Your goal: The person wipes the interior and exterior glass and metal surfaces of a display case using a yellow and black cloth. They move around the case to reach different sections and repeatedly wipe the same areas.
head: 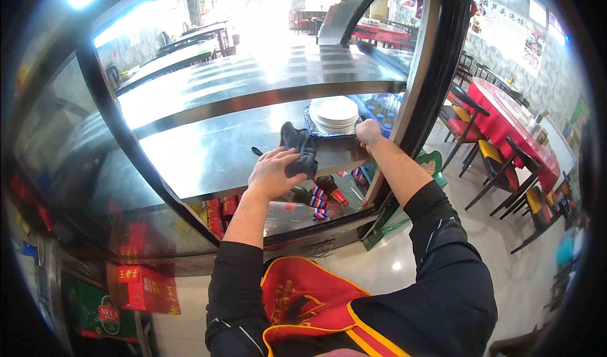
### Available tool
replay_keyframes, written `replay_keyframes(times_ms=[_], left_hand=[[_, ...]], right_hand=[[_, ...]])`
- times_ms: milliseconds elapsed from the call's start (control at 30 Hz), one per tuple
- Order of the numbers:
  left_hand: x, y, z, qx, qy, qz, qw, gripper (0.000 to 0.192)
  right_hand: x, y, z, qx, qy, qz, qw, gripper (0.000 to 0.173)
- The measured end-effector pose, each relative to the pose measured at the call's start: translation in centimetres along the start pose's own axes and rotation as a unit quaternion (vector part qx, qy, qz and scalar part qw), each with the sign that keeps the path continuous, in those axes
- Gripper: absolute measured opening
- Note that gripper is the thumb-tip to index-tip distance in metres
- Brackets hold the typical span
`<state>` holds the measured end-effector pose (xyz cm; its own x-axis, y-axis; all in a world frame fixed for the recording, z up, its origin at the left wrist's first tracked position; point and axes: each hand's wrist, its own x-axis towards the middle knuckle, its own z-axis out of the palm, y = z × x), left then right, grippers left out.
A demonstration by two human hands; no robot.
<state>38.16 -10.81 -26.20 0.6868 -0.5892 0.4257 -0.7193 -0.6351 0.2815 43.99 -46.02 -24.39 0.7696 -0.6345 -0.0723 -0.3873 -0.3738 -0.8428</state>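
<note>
My left hand (275, 171) lies over a dark grey cloth (299, 143) on the middle steel shelf (213, 148) of a glass-sided display cabinet. Its fingers stretch across the cloth, and the thumb is at the near end. Farther right, my right hand (370, 133) has its fingers curled at the right corner of a blue-and-white patterned tray (310, 125). My wrist hides part of that grip. On the tray stands a stack of white plates (333, 112). A small black handle (256, 151) shows just left of the cloth.
Bottles (332, 188) and red cans (222, 214) sit below this shelf. An upper steel shelf (265, 79) crosses above it. The cabinet's black frame (424, 86) rises beside my right arm. Chairs (507, 162) and a red-draped table (512, 124) stand at right; a red carton (147, 290) is at lower left.
</note>
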Motion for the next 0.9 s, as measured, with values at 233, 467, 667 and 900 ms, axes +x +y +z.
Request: replay_keyframes(times_ms=[233, 467, 667, 900], left_hand=[[-0.8, -0.8, 0.4, -0.081, 0.097, 0.050, 0.991, 0.042], [-1.3, -0.9, 1.0, -0.077, 0.133, 0.003, 0.988, 0.038], [-1.4, -1.0, 1.0, -0.061, 0.136, -0.002, 0.989, 0.042], [-1.5, -1.0, 1.0, -0.064, 0.138, -0.019, 0.988, 0.043]], right_hand=[[0.4, -1.7, 2.4, -0.022, -0.062, -0.025, 0.998, 0.029], [-0.9, -4.8, 7.5, 0.000, -0.123, -0.056, 0.991, 0.021], [-3.1, -8.1, 11.7, -0.019, -0.214, -0.118, 0.970, 0.022], [-4.9, -10.7, 16.4, -0.087, -0.217, -0.238, 0.943, 0.046]])
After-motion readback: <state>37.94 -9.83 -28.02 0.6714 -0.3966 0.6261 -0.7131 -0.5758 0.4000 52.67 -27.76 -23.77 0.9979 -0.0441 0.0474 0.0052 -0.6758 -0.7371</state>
